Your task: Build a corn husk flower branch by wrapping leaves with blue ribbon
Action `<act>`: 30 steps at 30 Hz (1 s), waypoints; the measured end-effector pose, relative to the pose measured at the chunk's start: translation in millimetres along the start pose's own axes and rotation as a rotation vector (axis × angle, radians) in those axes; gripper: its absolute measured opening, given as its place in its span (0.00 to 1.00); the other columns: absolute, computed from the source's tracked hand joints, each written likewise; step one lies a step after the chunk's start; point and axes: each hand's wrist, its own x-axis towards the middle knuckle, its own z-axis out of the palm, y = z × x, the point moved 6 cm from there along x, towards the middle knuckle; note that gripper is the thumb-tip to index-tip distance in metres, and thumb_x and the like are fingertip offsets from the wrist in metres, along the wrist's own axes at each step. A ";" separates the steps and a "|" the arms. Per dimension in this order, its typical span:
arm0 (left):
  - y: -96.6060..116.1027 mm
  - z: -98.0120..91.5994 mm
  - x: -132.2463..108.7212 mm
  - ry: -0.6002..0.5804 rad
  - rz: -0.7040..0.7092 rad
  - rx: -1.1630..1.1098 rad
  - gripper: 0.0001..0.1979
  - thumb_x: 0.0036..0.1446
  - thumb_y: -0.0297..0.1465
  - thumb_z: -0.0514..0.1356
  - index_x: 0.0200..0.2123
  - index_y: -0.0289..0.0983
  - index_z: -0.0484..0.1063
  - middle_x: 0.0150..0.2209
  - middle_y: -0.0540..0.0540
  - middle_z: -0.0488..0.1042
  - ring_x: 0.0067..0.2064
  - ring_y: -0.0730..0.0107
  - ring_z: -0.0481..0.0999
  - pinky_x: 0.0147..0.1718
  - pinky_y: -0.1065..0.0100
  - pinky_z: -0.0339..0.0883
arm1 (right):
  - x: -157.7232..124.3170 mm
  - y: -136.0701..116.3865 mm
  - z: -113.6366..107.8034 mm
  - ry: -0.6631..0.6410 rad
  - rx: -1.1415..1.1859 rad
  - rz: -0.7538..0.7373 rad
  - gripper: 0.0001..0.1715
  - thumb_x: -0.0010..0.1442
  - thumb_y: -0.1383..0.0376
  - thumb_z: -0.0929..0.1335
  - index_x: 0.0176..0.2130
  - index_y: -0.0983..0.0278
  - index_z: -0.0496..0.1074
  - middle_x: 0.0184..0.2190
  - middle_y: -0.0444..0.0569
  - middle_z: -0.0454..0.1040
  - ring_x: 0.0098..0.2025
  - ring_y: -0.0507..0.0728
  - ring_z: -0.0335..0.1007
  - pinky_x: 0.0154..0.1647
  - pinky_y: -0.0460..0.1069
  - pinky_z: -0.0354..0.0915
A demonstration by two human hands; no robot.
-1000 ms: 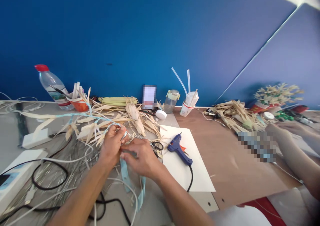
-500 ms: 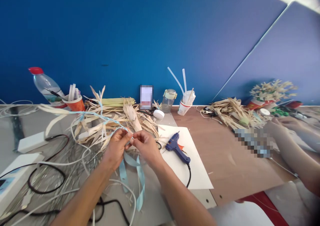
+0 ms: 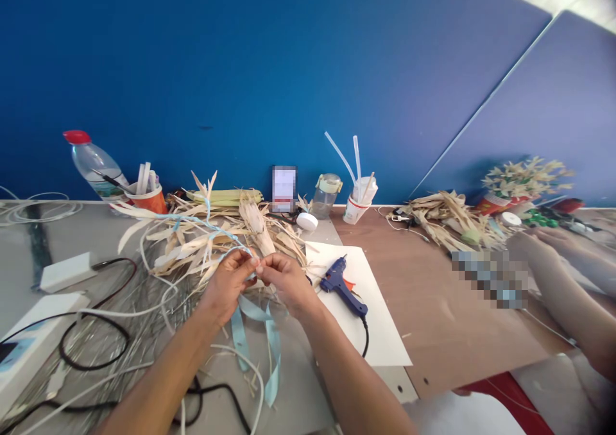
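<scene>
My left hand [image 3: 227, 286] is closed in a pinch on the lower end of a thin stem [image 3: 219, 230] wrapped in light blue tape. The stem runs up and left from my fingers and carries pale dried corn husk leaves [image 3: 129, 220]. Close beside it, my right hand [image 3: 287, 282] pinches the same wrapped end, its fingertips meeting those of the left. A loose light blue ribbon of tape [image 3: 273, 358] hangs in a loop below both hands. What exactly lies between the fingertips is partly hidden.
A blue glue gun [image 3: 342, 284] lies on white paper [image 3: 385, 339] to the right. Behind my hands are dried corn husks [image 3: 255, 220], a phone [image 3: 284, 188], a jar [image 3: 326, 194] and a cup [image 3: 356, 210]. Cables and wires [image 3: 144, 332] cover the left. Another person's arms [image 3: 563, 287] are at far right.
The leafy end of the wrapped stem has swung to the right, as if the stem turned between my fingers. Both hands keep their pinch in nearly the same place. The view has shifted slightly.
</scene>
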 end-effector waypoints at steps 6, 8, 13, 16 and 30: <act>-3.3 1.7 0.3 0.007 -0.029 -0.054 0.14 0.40 0.36 0.68 0.25 0.37 0.67 0.23 0.56 0.67 0.21 0.81 0.65 0.18 0.78 0.58 | 2.2 5.7 -4.1 0.002 -0.025 0.032 0.09 0.43 0.62 0.69 0.21 0.65 0.67 0.15 0.38 0.62 0.20 0.47 0.51 0.23 0.44 0.48; -3.0 1.1 -0.3 0.032 -0.029 -0.078 0.14 0.39 0.36 0.68 0.24 0.37 0.67 0.22 0.57 0.67 0.21 0.81 0.64 0.18 0.78 0.58 | 3.2 5.3 -4.8 0.021 -0.026 0.025 0.07 0.43 0.64 0.68 0.20 0.65 0.67 0.15 0.38 0.62 0.20 0.47 0.51 0.23 0.45 0.48; -1.9 -2.2 -0.4 0.104 -0.014 -0.064 0.15 0.39 0.39 0.68 0.24 0.37 0.67 0.23 0.56 0.68 0.24 0.79 0.66 0.23 0.76 0.63 | 5.5 4.9 -3.5 0.029 -0.012 0.024 0.06 0.42 0.64 0.68 0.20 0.64 0.67 0.14 0.38 0.60 0.19 0.47 0.51 0.24 0.45 0.48; -0.8 -4.2 1.9 0.121 0.023 -0.058 0.16 0.37 0.39 0.68 0.23 0.37 0.67 0.23 0.56 0.67 0.25 0.78 0.66 0.23 0.76 0.63 | 6.3 6.5 -2.4 0.017 -0.077 0.030 0.08 0.43 0.63 0.68 0.21 0.65 0.66 0.16 0.38 0.61 0.20 0.47 0.51 0.24 0.45 0.49; -3.3 -13.9 6.4 0.150 0.063 0.024 0.18 0.36 0.44 0.67 0.25 0.38 0.67 0.25 0.55 0.67 0.27 0.74 0.67 0.26 0.73 0.63 | -18.8 -61.3 -71.4 0.258 -0.897 -0.220 0.12 0.54 0.61 0.65 0.37 0.66 0.70 0.29 0.46 0.70 0.32 0.53 0.65 0.34 0.47 0.60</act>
